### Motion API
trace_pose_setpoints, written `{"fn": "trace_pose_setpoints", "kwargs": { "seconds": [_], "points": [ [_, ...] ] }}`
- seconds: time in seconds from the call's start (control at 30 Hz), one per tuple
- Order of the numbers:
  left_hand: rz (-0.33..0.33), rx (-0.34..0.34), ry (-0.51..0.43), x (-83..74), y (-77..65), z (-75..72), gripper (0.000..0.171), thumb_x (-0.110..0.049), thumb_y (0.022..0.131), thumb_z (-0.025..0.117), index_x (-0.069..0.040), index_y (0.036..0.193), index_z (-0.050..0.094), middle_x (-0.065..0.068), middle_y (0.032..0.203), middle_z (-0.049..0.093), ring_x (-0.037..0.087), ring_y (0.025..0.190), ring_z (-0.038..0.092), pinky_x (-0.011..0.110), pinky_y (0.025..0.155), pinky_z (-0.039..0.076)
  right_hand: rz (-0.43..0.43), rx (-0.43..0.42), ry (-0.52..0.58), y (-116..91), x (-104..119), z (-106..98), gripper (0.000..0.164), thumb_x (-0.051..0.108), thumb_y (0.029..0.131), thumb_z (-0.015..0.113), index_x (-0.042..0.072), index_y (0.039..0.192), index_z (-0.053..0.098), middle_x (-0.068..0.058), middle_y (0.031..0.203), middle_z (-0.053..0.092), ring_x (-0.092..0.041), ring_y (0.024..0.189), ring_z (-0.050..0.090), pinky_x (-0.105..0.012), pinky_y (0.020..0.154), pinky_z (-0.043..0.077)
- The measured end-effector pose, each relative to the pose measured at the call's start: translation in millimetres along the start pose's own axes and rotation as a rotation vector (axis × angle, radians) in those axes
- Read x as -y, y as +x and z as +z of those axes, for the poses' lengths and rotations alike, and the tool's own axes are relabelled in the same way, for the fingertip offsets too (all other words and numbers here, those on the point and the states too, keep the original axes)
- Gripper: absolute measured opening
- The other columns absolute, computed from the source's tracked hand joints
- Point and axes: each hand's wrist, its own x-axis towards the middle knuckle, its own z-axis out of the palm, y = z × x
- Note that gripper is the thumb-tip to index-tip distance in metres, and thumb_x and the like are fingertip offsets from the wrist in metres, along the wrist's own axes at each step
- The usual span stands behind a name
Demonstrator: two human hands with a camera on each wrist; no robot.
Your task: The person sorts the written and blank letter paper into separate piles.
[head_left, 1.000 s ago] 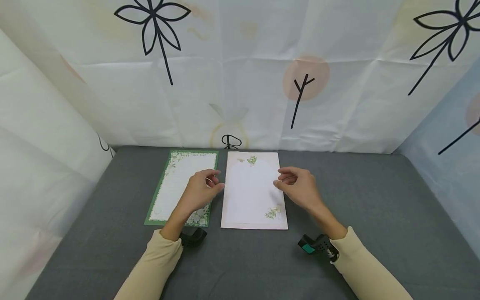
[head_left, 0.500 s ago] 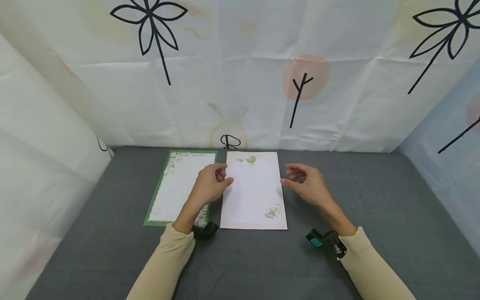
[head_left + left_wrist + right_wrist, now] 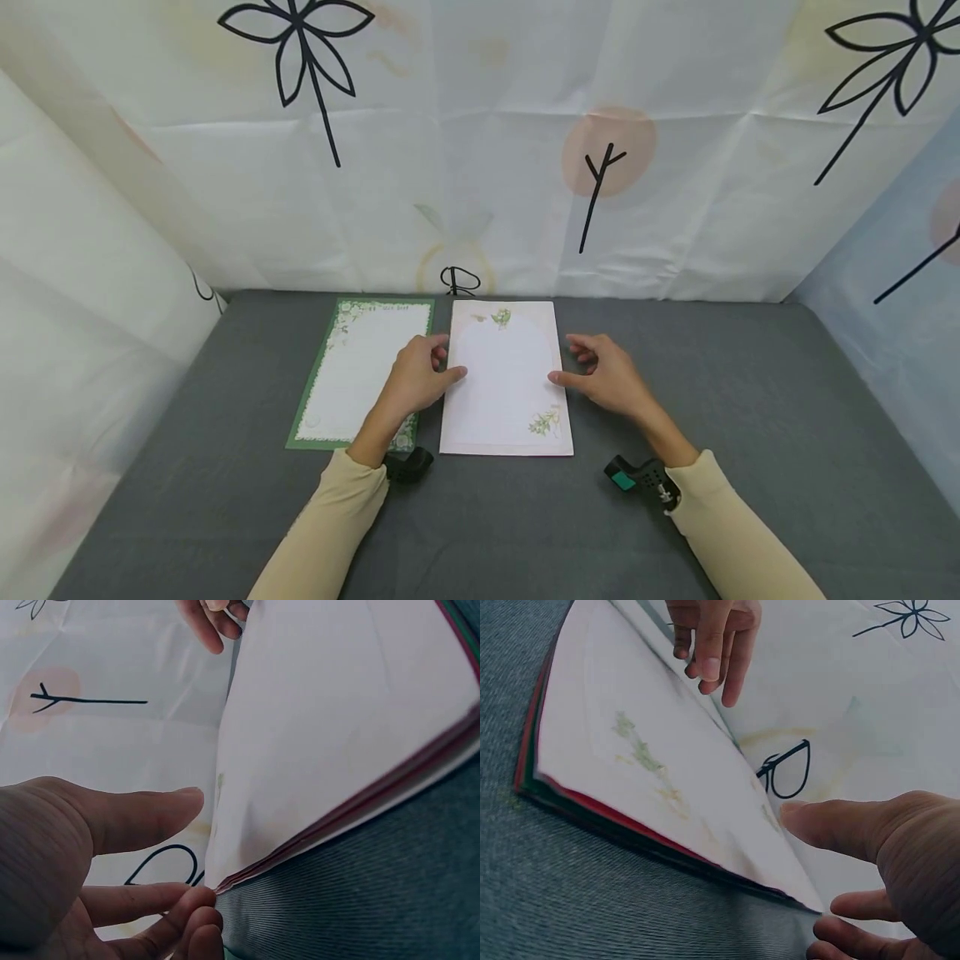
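Observation:
A stack of pale pink-edged stationery sheets [image 3: 504, 400], printed with small green sprigs, lies flat on the dark grey cloth. My left hand [image 3: 420, 375] is at its left edge, with the thumb over the margin and the fingertips at the side of the stack. On the opposite side my right hand [image 3: 606, 377] has its thumb over the right margin, fingers at the edge. Thumb and fingers of both hands stand apart. Several layers, some red and green, show along the stack's side in the right wrist view. Left of it, a green-bordered floral sheet [image 3: 352, 375] is partly covered by my left hand.
The grey tablecloth [image 3: 495, 533] spreads around the papers. Behind the table hangs a white curtain [image 3: 480, 167] with leaf and tree drawings, and more curtain closes off the left and right sides. A black wrist camera [image 3: 637, 479] sits under my right wrist.
My left hand has moved right, from over the green-bordered sheet to the stack's left edge. The right hand first drew away to the right, then came back to the right edge.

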Motion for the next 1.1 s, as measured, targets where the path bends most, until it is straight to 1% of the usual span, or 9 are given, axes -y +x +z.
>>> {"fn": "trace_pose_setpoints", "kwargs": {
  "seconds": [0.13,0.23,0.4,0.57,0.7,0.93,1.1],
  "points": [
    [-0.027,0.017,0.048,-2.4,-1.5,2.0,0.061,-0.018,0.088,0.08,0.009,0.138,0.056,0.019,0.108,0.062,0.031,0.095,0.061,0.046,0.079,0.051,-0.003,0.01,-0.035,0,-3,5,0.068,0.027,0.086,0.083,-0.007,0.139,0.056,-0.027,0.122,0.055,-0.04,0.109,0.057,-0.055,0.089,0.047],
    [-0.034,0.029,0.061,-2.4,-2.2,2.4,0.061,-0.018,0.088,0.079,0.01,0.137,0.056,0.021,0.113,0.062,0.035,0.102,0.062,0.049,0.083,0.052,0.015,0.016,-0.049,0,-4,9,0.071,0.029,0.085,0.083,-0.006,0.14,0.056,-0.028,0.123,0.052,-0.04,0.11,0.056,-0.055,0.089,0.047],
    [-0.029,0.038,0.071,-1.7,-2.5,3.2,0.059,-0.018,0.088,0.079,0.011,0.135,0.058,0.025,0.116,0.061,0.038,0.107,0.062,0.05,0.085,0.052,0.049,0.022,-0.079,0,-3,14,0.075,0.032,0.085,0.083,-0.005,0.143,0.053,-0.028,0.127,0.047,-0.041,0.115,0.046,-0.057,0.092,0.042],
    [-0.023,0.042,0.086,-1.3,-4.1,3.9,0.056,-0.017,0.088,0.079,0.012,0.132,0.06,0.027,0.119,0.059,0.041,0.108,0.061,0.051,0.085,0.052,0.049,0.03,-0.09,-2,-3,18,0.075,0.03,0.085,0.082,-0.005,0.144,0.052,-0.03,0.133,0.042,-0.044,0.123,0.037,-0.06,0.096,0.039],
    [-0.015,0.04,0.102,-0.3,-5.0,4.5,0.055,-0.018,0.088,0.078,0.012,0.131,0.061,0.028,0.12,0.059,0.042,0.109,0.061,0.052,0.085,0.052,0.034,0.026,-0.09,-3,-1,18,0.074,0.029,0.086,0.083,-0.006,0.144,0.052,-0.031,0.132,0.042,-0.045,0.121,0.037,-0.061,0.095,0.039],
    [-0.014,0.041,0.115,-1.5,-5.7,4.1,0.054,-0.02,0.091,0.076,0.011,0.132,0.06,0.026,0.119,0.06,0.039,0.108,0.06,0.052,0.085,0.052,0.031,0.018,-0.078,-5,1,17,0.071,0.027,0.087,0.082,-0.005,0.143,0.053,-0.031,0.131,0.045,-0.046,0.12,0.04,-0.061,0.093,0.04],
    [-0.011,0.034,0.112,-4.5,-6.4,3.8,0.055,-0.02,0.091,0.076,0.01,0.133,0.06,0.024,0.116,0.06,0.037,0.104,0.06,0.05,0.082,0.052,0.023,-0.02,-0.064,-5,1,18,0.065,0.02,0.086,0.081,-0.004,0.141,0.056,-0.029,0.124,0.049,-0.043,0.114,0.045,-0.058,0.09,0.041]
  ]
}}
